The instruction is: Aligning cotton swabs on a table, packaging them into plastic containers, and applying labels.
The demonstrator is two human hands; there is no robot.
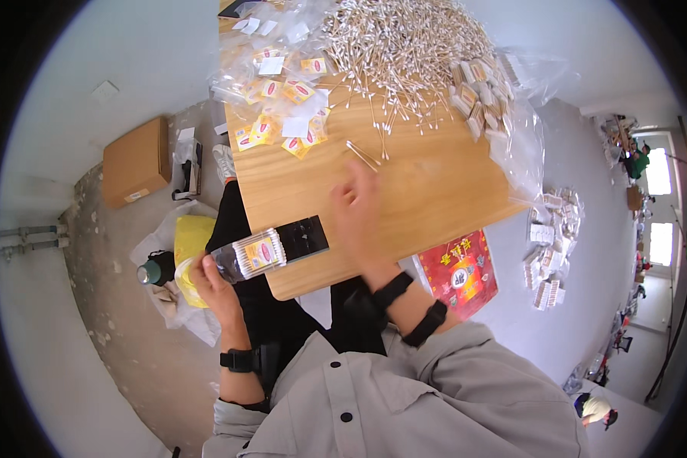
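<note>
My left hand (217, 287) is closed on the end of a clear plastic bag at the table's left edge. A bundle of cotton swabs (248, 259) with a yellow label card (262, 253) shows in that bag. Its far end reaches toward a flat black phone-like slab (303, 239) on the tabletop. My right hand (356, 200) hovers over the middle of the table, smeared by motion, so its fingers cannot be read. Just beyond it lie a few loose cotton swabs (363, 153).
A large heap of loose swabs (404, 49) covers the table's (435, 183) far side. Yellow cards (298, 91) and plastic bags lie far left, bundled swabs (477, 95) far right. Packed bundles (551, 244) sit on the floor at right; a cardboard box (137, 160) stands at left.
</note>
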